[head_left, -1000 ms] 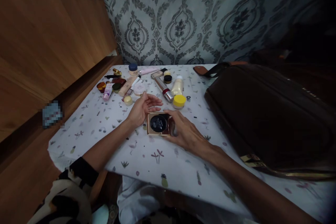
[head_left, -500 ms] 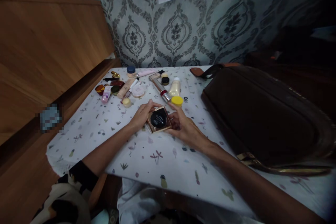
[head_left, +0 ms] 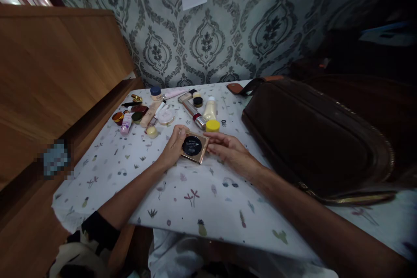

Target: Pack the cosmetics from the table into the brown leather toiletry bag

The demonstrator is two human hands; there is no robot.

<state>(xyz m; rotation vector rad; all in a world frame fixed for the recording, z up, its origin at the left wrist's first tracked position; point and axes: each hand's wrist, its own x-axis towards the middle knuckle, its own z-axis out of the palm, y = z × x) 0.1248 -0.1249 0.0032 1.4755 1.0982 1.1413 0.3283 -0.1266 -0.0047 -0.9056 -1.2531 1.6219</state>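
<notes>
A square gold compact (head_left: 194, 147) with a round black label is held above the printed tablecloth (head_left: 182, 195), its label side facing me. My left hand (head_left: 173, 145) grips its left edge, the thumb on top. At its right edge are the fingers of my right hand (head_left: 233, 152), closed against the compact's side. Just beyond stands a jar with a yellow lid (head_left: 213, 126), beside a cream tube (head_left: 210, 108) and a silver tube with a red band (head_left: 193, 113).
Several cosmetics lie at the back left, among them a blue-lidded jar (head_left: 156, 92), a pink tube (head_left: 126, 124) and a round pale compact (head_left: 165, 116). A large dark brown bag (head_left: 312, 134) fills the right side. A wooden panel (head_left: 58, 61) stands at the left.
The gold compact has been turned in my hands, so its label now reads at a different angle. My right fingers have straightened along its side. The whole view has shifted slightly.
</notes>
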